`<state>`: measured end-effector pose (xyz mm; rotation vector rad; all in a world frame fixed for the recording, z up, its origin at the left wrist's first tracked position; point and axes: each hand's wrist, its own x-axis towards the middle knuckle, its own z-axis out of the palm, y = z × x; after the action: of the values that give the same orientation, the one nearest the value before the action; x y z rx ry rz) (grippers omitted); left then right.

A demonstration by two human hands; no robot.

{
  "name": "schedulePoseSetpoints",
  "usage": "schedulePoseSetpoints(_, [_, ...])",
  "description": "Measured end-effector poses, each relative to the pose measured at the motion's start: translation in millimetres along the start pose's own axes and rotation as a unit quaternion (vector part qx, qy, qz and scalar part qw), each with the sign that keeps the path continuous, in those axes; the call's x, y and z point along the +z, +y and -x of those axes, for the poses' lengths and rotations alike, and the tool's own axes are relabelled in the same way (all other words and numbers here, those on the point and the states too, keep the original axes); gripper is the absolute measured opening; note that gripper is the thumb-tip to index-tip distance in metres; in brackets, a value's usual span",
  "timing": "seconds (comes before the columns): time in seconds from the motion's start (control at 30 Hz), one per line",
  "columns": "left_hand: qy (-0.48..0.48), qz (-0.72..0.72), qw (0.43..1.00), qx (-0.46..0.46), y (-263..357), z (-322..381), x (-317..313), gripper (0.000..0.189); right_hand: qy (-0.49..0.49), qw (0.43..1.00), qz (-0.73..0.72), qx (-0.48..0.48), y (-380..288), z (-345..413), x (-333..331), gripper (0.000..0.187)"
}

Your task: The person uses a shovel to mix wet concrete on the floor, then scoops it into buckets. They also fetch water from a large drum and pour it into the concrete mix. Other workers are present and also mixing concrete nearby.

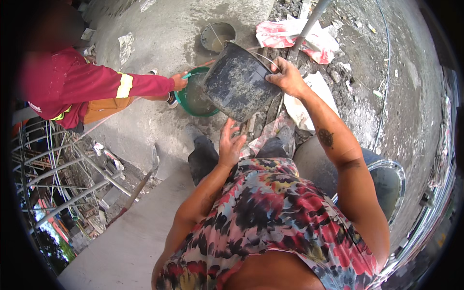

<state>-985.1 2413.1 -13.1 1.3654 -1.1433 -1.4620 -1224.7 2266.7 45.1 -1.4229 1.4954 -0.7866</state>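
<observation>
A black plastic bucket (241,81), smeared with grey residue, hangs tilted in front of me with its mouth towards the upper right; its inside is hidden. My right hand (287,78) grips it at the rim, close to the wire handle. Just below the bucket's base is my left hand (232,141), fingers spread and holding nothing; whether a fingertip touches the base I cannot tell. Partly behind the black bucket stands a green bucket (181,99) with murky liquid in it. A co-worker's hand (179,81) is at its rim. Beyond sits another dark bucket (206,41) with greyish contents.
A co-worker in a red sleeve (98,85) stands at left. A shovel (139,185) lies near metal scaffold tubes (59,170). On the right are a large drum (391,188), a slanted metal pole (313,23), torn sacks (279,34), rubble and a hose (388,54).
</observation>
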Motion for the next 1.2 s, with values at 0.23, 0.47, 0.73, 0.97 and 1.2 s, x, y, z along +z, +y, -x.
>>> schedulePoseSetpoints(0.23, [-0.276, -0.267, 0.921, 0.058, 6, -53, 91, 0.053, 0.275, 0.914, 0.297, 0.011, -10, 258, -172, 0.018])
schedulePoseSetpoints(0.47, [-0.361, -0.390, 0.846, 0.041, -15, -49, 125, 0.053, 0.568, 0.745, 0.206, 0.281, -44, 503, -199, 0.016])
schedulePoseSetpoints(0.73, [-0.428, -0.468, 0.770, 0.066, -27, -61, 142, 0.052, 0.398, 0.731, 0.194, 0.520, 102, 542, -139, 0.034])
schedulePoseSetpoints(0.97, [-0.369, -0.571, 0.733, -0.006, -15, -83, 106, 0.049, 0.123, 0.834, 0.124, 0.523, 311, 470, -31, 0.023])
schedulePoseSetpoints(1.2, [-0.328, -0.648, 0.682, -0.082, -14, -69, 87, 0.048, 0.124, 0.863, 0.137, 0.471, 487, 446, 12, 0.020])
